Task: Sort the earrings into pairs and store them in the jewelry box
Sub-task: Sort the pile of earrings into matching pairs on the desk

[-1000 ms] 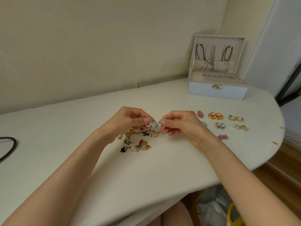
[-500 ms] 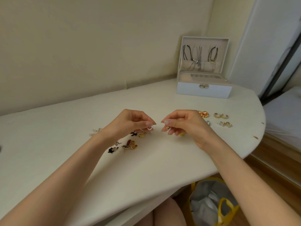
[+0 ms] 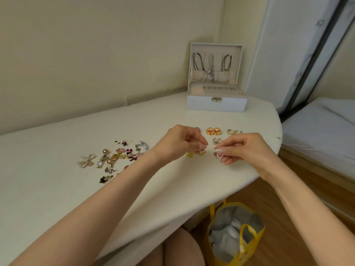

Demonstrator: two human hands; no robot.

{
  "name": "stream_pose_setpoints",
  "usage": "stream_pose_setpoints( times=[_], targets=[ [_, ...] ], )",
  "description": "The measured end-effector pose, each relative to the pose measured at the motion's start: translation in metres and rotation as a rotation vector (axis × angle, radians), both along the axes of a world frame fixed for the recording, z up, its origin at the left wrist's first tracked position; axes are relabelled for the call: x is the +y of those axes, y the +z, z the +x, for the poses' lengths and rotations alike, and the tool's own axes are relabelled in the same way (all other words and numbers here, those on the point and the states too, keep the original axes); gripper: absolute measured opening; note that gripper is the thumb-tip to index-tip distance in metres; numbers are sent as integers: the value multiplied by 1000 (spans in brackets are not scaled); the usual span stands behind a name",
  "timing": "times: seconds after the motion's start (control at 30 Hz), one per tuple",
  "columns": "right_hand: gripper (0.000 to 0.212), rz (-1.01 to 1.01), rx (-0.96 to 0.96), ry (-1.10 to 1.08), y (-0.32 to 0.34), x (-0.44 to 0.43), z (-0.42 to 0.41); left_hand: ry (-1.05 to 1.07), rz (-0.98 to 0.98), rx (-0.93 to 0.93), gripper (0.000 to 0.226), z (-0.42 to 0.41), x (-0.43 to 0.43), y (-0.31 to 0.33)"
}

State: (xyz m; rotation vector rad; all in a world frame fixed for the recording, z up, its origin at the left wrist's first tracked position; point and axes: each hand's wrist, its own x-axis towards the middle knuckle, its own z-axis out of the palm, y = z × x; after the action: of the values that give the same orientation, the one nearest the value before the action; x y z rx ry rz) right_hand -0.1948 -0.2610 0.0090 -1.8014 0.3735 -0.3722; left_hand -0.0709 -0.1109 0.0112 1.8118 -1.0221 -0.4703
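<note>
At the far left of the cream-covered table [image 3: 57, 198] lies a loose heap of unsorted mixed earrings [image 3: 115, 157]. A pearl bow-shaped earring [image 3: 86, 160] sits at its left edge, with dark and gold pieces crowded beside it. Both bare forearms reach in from the near edge and converge over the middle of the table. The left hand [image 3: 178, 145] is raised a little off the surface, knuckles up, thumb and forefinger pinching a small pearl-rimmed pink earring [image 3: 202, 150]. Two yellow pieces [image 3: 194, 154] lie just below it, partly hidden. Close beside it but apart, the right hand [image 3: 245, 148] mirrors the pose, fingers curled, its fingertips pinching a similar pearl-rimmed earring [image 3: 219, 155]. Behind the hands, set out in pairs on the table, are two round gold earrings with pink centres [image 3: 213, 131], a pair of small silver-toned earrings [image 3: 217, 140] and gold hoop earrings [image 3: 234, 132]. Farther back stands the white jewelry box [image 3: 216, 104], its lid upright and open, cords and chains hanging inside the lid. On the wooden floor below the table's end sits a yellow bag [image 3: 249, 244], and a white-sheeted bed [image 3: 322, 127] lies at the right.
</note>
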Motion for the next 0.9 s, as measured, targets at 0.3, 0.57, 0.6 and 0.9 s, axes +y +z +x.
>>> stream_pose_setpoints(
  times=[0.3, 0.57, 0.6, 0.9],
  targets=[
    [14, -68, 59, -139, -6, -46, -26, -17, 97, -284, 5, -21, -67, -9],
    [14, -260, 147, -157, -17, -63, -19, -24, 216, -384, 10, -26, -93, -20],
    [15, -263, 149, -156, -18, -64, -18, -27, 227, -388, 10, -25, -95, -20],
    [22, -418, 158, -175, -26, -70, -4, 50, 274, -610, 11, -24, -104, -24]
  ],
)
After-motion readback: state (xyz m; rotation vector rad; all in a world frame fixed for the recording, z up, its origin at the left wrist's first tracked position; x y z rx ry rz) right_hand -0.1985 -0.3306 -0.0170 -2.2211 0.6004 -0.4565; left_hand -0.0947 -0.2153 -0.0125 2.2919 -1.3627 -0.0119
